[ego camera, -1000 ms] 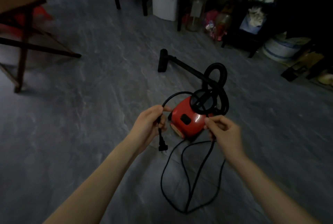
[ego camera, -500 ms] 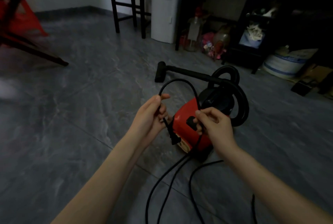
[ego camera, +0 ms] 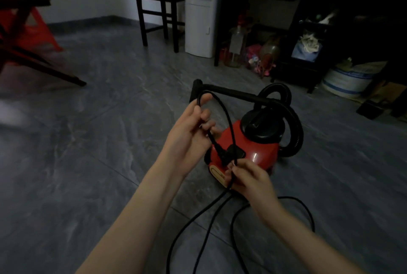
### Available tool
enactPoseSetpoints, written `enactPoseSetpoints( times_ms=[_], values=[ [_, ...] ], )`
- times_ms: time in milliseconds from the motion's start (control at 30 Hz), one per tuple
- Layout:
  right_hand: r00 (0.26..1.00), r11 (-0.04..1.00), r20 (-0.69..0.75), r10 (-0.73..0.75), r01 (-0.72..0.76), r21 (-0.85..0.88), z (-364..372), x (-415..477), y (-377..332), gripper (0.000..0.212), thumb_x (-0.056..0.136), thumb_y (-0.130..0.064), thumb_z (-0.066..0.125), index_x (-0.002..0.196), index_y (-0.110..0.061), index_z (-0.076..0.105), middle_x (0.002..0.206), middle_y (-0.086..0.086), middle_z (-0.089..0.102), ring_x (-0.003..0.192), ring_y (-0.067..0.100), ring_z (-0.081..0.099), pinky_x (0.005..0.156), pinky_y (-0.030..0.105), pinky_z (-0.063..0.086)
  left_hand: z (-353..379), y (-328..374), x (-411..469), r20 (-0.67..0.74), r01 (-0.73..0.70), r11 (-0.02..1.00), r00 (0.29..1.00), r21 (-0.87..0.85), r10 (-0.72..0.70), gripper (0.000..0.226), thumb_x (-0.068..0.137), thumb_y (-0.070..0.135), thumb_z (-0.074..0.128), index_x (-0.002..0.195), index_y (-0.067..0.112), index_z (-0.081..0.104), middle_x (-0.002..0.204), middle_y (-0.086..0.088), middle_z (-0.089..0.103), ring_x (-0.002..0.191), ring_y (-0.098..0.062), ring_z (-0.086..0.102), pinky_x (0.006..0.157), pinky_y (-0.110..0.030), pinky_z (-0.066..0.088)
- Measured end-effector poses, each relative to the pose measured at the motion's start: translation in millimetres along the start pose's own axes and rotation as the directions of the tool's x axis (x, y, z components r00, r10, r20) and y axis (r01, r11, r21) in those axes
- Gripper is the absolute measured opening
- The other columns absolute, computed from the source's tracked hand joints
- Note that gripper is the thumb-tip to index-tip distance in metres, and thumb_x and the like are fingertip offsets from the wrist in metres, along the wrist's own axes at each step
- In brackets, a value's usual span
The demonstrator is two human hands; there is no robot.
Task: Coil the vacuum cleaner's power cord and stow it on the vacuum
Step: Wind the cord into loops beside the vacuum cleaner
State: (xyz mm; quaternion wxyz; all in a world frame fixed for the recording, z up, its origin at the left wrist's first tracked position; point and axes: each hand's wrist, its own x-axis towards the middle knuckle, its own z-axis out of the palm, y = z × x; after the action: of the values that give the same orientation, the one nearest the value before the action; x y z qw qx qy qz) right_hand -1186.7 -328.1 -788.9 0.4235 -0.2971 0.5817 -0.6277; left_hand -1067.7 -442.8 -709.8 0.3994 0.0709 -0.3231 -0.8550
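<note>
A small red vacuum cleaner [ego camera: 259,148] with a black lid stands on the grey floor, its black hose [ego camera: 293,123] looped at the right and its wand [ego camera: 231,93] lying toward the left. My left hand [ego camera: 189,134] grips the black power cord [ego camera: 224,117] near its plug [ego camera: 222,154], and one loop arcs over the fingers. My right hand [ego camera: 248,176] pinches the cord lower down, in front of the vacuum. The rest of the cord trails loose on the floor below my hands.
A dark wooden chair [ego camera: 160,9] and a white appliance [ego camera: 202,9] stand at the back. Bottles, bags and a white tub [ego camera: 345,81] clutter the dark back right. A wooden table with a red stool [ego camera: 28,29] is at the left.
My left hand lifted the cord so the loop grew taller. My right hand slid down along the cord toward the front of the vacuum. The view tilted upward.
</note>
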Motion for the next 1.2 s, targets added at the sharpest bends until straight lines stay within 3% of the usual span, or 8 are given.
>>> enactPoseSetpoints(
  times_ms=[333, 500, 633, 733, 800, 900, 967, 1200],
  values=[
    [0.978, 0.994, 0.184, 0.098, -0.087, -0.067, 29, -20, 32, 0.01, 0.1, -0.013, 0.046, 0.098, -0.004, 0.051, 0.079, 0.008, 0.068, 0.087, 0.027, 0.07, 0.086, 0.04, 0.056, -14, 16, -8, -0.042, -0.015, 0.998, 0.999, 0.06, 0.018, 0.033, 0.103, 0.04, 0.035, 0.131, 0.031, 0.05, 0.063, 0.006, 0.035, 0.043, -0.002, 0.023, 0.038, -0.013, 0.027],
    [0.976, 0.99, 0.168, 0.138, -0.137, -0.014, 22, -19, 39, 0.013, 0.092, 0.005, 0.053, 0.088, 0.0, 0.064, 0.076, 0.01, 0.061, 0.068, 0.022, 0.061, 0.076, 0.045, 0.057, -20, 24, -7, 0.048, -0.024, 0.986, 0.999, 0.162, 0.016, 0.039, 0.104, 0.035, 0.032, 0.139, 0.028, 0.044, 0.065, 0.004, 0.038, 0.048, -0.006, 0.019, 0.045, -0.019, 0.018],
    [0.972, 0.977, 0.101, 0.211, -0.208, -0.039, 14, -23, 51, 0.021, 0.1, -0.01, 0.045, 0.087, -0.011, 0.061, 0.073, 0.013, 0.063, 0.069, 0.029, 0.063, 0.077, 0.05, 0.056, -27, 21, -10, 0.082, -0.04, 0.97, 0.996, 0.241, 0.021, 0.043, 0.102, 0.023, 0.034, 0.144, 0.033, 0.038, 0.068, 0.004, 0.042, 0.052, -0.007, 0.026, 0.048, -0.019, 0.019],
    [0.998, 0.986, 0.057, 0.027, -0.017, -0.169, 6, -16, 38, 0.027, 0.101, -0.014, 0.043, 0.09, -0.026, 0.065, 0.062, -0.007, 0.057, 0.056, 0.01, 0.056, 0.063, 0.031, 0.057, -28, 14, -9, 0.051, -0.088, 0.878, 0.996, 0.47, 0.072, 0.048, 0.103, 0.017, 0.036, 0.144, 0.041, 0.031, 0.078, -0.003, 0.054, 0.058, -0.011, 0.041, 0.051, -0.021, 0.036],
    [0.984, 0.887, 0.084, -0.157, 0.178, -0.425, -3, -7, 19, 0.026, 0.1, -0.016, 0.046, 0.105, -0.033, 0.065, 0.082, -0.022, 0.068, 0.079, -0.002, 0.064, 0.076, 0.014, 0.05, -26, 11, -8, 0.076, -0.138, 0.824, 0.99, 0.55, 0.115, 0.052, 0.103, 0.016, 0.037, 0.145, 0.044, 0.026, 0.092, -0.01, 0.063, 0.072, -0.017, 0.061, 0.069, -0.027, 0.052],
    [0.94, 0.394, 0.227, -0.256, 0.315, -0.863, -15, 0, 0, 0.036, 0.1, -0.029, 0.044, 0.134, -0.037, 0.053, 0.11, -0.017, 0.062, 0.102, 0.004, 0.059, 0.083, 0.022, 0.046, -22, 10, -7, 0.133, -0.177, 0.657, 0.984, 0.733, 0.116, 0.056, 0.103, 0.02, 0.038, 0.149, 0.042, 0.014, 0.116, -0.01, 0.067, 0.109, -0.021, 0.065, 0.098, -0.038, 0.05],
    [0.888, 0.158, 0.335, -0.314, 0.396, -0.904, -14, -2, -4, 0.04, 0.097, -0.033, 0.04, 0.136, -0.039, 0.051, 0.105, -0.012, 0.065, 0.095, 0.011, 0.063, 0.072, 0.027, 0.049, -21, 4, -7, 0.157, -0.167, 0.525, 0.985, 0.834, 0.064, 0.056, 0.104, 0.022, 0.037, 0.15, 0.041, 0.011, 0.122, -0.006, 0.066, 0.116, -0.014, 0.062, 0.106, -0.039, 0.044],
    [0.615, 0.007, 0.593, -0.52, 0.697, -0.717, -23, -6, -25, 0.029, 0.095, -0.027, 0.047, 0.11, -0.015, 0.069, 0.085, -0.002, 0.068, 0.076, 0.018, 0.065, 0.056, 0.035, 0.052, -32, -11, -8, 0.122, -0.081, 0.463, 0.991, 0.882, -0.059, 0.055, 0.103, 0.027, 0.038, 0.147, 0.049, 0.014, 0.116, -0.01, 0.07, 0.116, -0.017, 0.062, 0.111, -0.045, 0.037]
  ],
)
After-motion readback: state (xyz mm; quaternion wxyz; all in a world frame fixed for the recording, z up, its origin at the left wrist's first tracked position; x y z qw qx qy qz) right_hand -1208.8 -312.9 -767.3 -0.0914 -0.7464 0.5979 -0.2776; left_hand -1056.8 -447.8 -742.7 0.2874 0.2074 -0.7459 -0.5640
